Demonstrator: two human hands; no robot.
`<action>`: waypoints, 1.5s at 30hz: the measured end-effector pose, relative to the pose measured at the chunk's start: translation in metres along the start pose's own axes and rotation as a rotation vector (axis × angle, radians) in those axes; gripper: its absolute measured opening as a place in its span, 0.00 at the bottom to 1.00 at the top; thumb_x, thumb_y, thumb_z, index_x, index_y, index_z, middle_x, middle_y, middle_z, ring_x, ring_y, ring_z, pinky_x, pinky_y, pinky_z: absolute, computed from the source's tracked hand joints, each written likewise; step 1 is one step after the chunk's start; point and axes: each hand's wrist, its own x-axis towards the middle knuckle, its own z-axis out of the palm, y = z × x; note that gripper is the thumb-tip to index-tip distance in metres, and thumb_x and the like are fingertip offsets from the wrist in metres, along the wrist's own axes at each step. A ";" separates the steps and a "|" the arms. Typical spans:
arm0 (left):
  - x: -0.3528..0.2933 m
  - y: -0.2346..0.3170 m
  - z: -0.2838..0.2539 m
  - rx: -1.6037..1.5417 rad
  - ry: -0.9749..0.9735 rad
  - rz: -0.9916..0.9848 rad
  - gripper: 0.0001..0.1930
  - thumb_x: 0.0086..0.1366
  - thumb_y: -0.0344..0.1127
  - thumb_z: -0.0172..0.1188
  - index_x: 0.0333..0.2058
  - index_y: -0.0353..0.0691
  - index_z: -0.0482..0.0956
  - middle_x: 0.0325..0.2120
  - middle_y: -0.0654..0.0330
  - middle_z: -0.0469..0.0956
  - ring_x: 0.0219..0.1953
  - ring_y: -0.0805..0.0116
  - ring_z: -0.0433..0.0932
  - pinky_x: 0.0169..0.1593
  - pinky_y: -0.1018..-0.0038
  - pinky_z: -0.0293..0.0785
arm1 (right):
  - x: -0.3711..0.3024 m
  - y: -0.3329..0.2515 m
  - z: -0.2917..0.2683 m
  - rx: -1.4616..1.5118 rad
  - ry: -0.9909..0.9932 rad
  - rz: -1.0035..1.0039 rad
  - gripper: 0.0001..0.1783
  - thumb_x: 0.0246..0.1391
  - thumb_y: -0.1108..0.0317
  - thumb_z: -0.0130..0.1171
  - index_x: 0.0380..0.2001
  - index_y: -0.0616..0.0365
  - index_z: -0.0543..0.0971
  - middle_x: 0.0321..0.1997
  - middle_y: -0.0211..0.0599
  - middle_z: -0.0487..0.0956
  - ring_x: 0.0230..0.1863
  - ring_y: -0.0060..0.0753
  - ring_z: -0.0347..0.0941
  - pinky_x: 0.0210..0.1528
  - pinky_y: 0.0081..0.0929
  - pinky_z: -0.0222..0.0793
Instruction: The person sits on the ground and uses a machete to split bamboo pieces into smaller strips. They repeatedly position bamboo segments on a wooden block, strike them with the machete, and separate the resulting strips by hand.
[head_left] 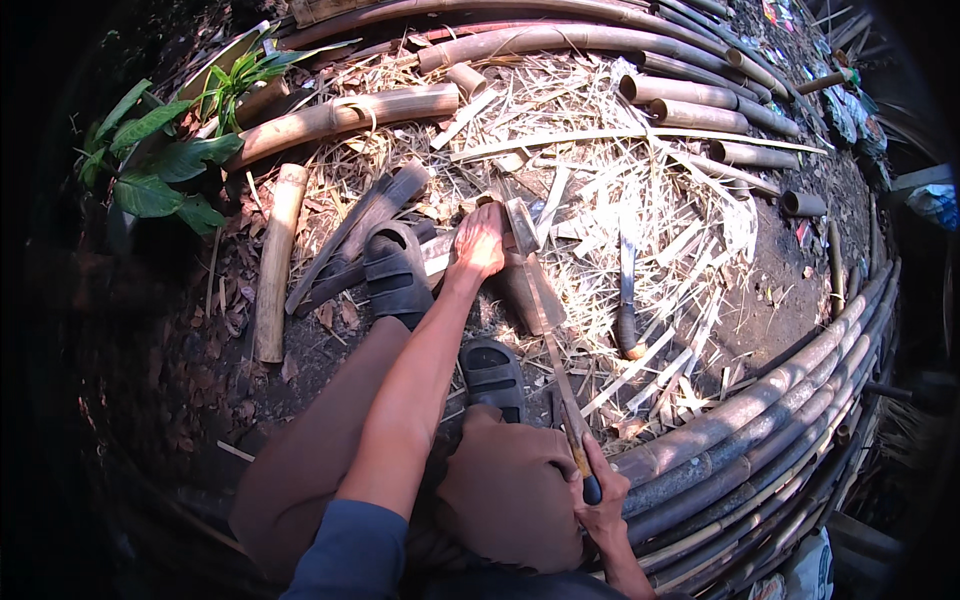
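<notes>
Outdoor ground (pixel 770 300) of dark soil, strewn with pale bamboo slivers (pixel 590 120) and bordered by long, brown-grey bamboo poles (pixel 760 410). In the middle, between and just beyond two dark, strappy sandals (pixel 491 372), lies a short, brown, hollow bamboo tube (pixel 522 298). The person's left hand (pixel 480 240) is clamped over its far part, apparently to steady it; the arm reaches almost straight, angled forward and rightward. The right hand (pixel 602 495), low beside the knee, has its fingers wrapped around the yellow-and-black handle of a long, narrow, brown-bladed tool (pixel 560 372), likely held at its end for reach. The blade points forward along the tube; whether they touch is unclear.
</notes>
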 end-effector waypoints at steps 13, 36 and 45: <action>0.004 0.006 -0.005 -0.091 0.010 -0.041 0.33 0.43 0.25 0.59 0.52 0.32 0.63 0.51 0.47 0.68 0.59 0.53 0.66 0.63 0.64 0.60 | 0.017 -0.009 -0.002 0.064 -0.041 0.146 0.29 0.53 0.69 0.58 0.60 0.58 0.71 0.46 0.53 0.80 0.39 0.44 0.82 0.39 0.31 0.77; 0.006 -0.023 0.011 -0.107 -0.058 -0.090 0.36 0.46 0.32 0.65 0.55 0.32 0.63 0.52 0.47 0.67 0.56 0.52 0.66 0.59 0.63 0.63 | 0.154 -0.015 0.068 -0.013 -0.048 0.156 0.27 0.53 0.67 0.60 0.58 0.54 0.73 0.41 0.55 0.80 0.30 0.44 0.81 0.32 0.33 0.76; 0.007 -0.013 0.008 -0.147 0.022 -0.051 0.36 0.44 0.30 0.62 0.55 0.33 0.62 0.55 0.45 0.66 0.60 0.50 0.65 0.66 0.64 0.57 | 0.092 0.011 0.047 0.063 -0.054 0.223 0.28 0.52 0.68 0.60 0.59 0.53 0.72 0.36 0.52 0.82 0.26 0.44 0.81 0.29 0.32 0.76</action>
